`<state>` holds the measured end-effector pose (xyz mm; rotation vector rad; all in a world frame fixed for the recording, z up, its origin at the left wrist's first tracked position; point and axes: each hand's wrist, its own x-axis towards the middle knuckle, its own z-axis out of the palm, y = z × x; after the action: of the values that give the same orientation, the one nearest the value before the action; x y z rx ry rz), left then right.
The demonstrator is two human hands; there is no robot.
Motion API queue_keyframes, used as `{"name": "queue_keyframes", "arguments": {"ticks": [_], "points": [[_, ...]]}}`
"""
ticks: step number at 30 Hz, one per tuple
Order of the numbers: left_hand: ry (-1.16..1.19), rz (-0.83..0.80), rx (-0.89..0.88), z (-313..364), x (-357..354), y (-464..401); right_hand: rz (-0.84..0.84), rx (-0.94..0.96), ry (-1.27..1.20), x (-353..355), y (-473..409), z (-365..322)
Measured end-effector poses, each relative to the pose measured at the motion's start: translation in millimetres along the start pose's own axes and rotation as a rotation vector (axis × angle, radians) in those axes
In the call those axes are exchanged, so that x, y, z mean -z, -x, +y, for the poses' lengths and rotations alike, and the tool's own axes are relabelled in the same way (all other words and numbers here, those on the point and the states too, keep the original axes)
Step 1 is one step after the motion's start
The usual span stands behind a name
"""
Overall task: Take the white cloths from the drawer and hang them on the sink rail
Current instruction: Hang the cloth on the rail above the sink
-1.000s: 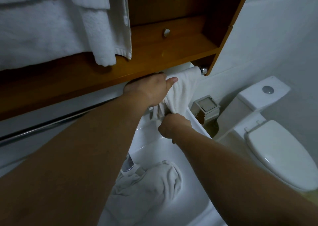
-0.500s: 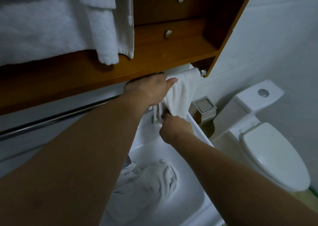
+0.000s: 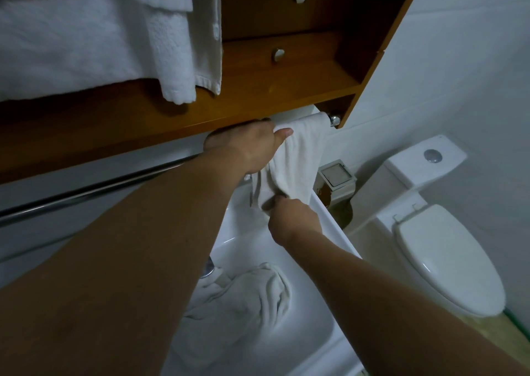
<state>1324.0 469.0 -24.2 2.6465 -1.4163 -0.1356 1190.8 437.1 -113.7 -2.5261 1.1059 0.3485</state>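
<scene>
A white cloth (image 3: 301, 157) hangs over the right end of the chrome sink rail (image 3: 86, 193), close to the rail's end cap (image 3: 334, 120). My left hand (image 3: 249, 146) grips the cloth's top at the rail, thumb pointing right. My right hand (image 3: 292, 221) pinches the cloth's lower edge just above the white sink (image 3: 329, 221). A second white cloth (image 3: 241, 298) lies crumpled in the sink basin.
A wooden shelf (image 3: 258, 94) with two drawers and metal knobs sits above the rail. Thick white towels (image 3: 86, 37) hang over its left part. A chrome tissue holder (image 3: 337, 179) and a white toilet (image 3: 441, 249) stand to the right.
My right hand has shifted slightly up along the cloth's lower edge. The left hand stays at the rail. The view has drifted a little.
</scene>
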Motion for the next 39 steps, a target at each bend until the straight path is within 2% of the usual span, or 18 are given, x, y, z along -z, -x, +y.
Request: {"name": "queue_keyframes", "arguments": {"ticks": [2, 5, 11, 13, 15, 16, 19, 21, 25, 27, 28, 31, 33, 37, 39], "points": [[0.099, 0.002, 0.009, 2.2, 1.3, 2.2, 0.068, 0.046, -0.007, -4.3, 4.5, 4.8], [0.001, 0.034, -0.01, -0.2, 1.3, 2.2, 0.214, 0.115, 0.025, -11.7, 14.6, 5.8], [0.071, 0.013, 0.022, -1.7, -2.1, -1.2, 0.675, 0.348, 0.055, -41.9, 40.8, -3.0], [0.065, 0.037, 0.019, -2.3, -0.9, -0.2, 0.734, 0.359, 0.027, -51.2, 47.3, -8.5], [0.064, 0.056, 0.016, -2.1, 1.2, 0.5, 0.735, 0.311, -0.029, -54.5, 55.7, -15.2], [0.053, 0.052, 0.013, -1.4, 1.4, 1.4, 0.678, 0.259, -0.071, -52.9, 60.7, -19.0], [0.045, 0.029, 0.02, -3.3, 1.3, 1.1, 0.317, -0.013, -0.302, -51.0, 71.4, -24.2], [0.045, 0.044, 0.022, -3.6, 1.6, 0.8, 0.239, -0.186, -0.502, -59.5, 76.7, -21.7], [0.014, 0.047, 0.007, -1.1, 1.8, 2.3, 0.115, -0.241, -0.896, -76.4, 83.6, -20.8], [0.016, 0.05, 0.013, -2.1, 2.2, 1.8, 0.16, -0.246, -1.027, -73.9, 85.5, -19.5], [0.015, 0.053, 0.017, -2.5, 2.2, 1.4, 0.219, -0.241, -1.007, -74.0, 84.7, -18.2], [0.02, 0.05, 0.01, -3.2, -0.4, 0.5, 0.345, -0.141, -0.712, -80.9, 84.8, -15.6], [0.048, 0.048, 0.003, -4.8, -0.2, -0.1, 0.449, -0.064, -0.645, -83.8, 79.9, -12.5], [0.014, 0.05, -0.01, -3.5, -2.0, 0.2, 0.596, -0.094, -0.707, -56.1, 52.1, -7.5], [0.085, 0.016, 0.002, -3.7, 0.9, -0.7, 0.668, -0.07, -0.735, -34.1, 33.5, -6.6]]}}
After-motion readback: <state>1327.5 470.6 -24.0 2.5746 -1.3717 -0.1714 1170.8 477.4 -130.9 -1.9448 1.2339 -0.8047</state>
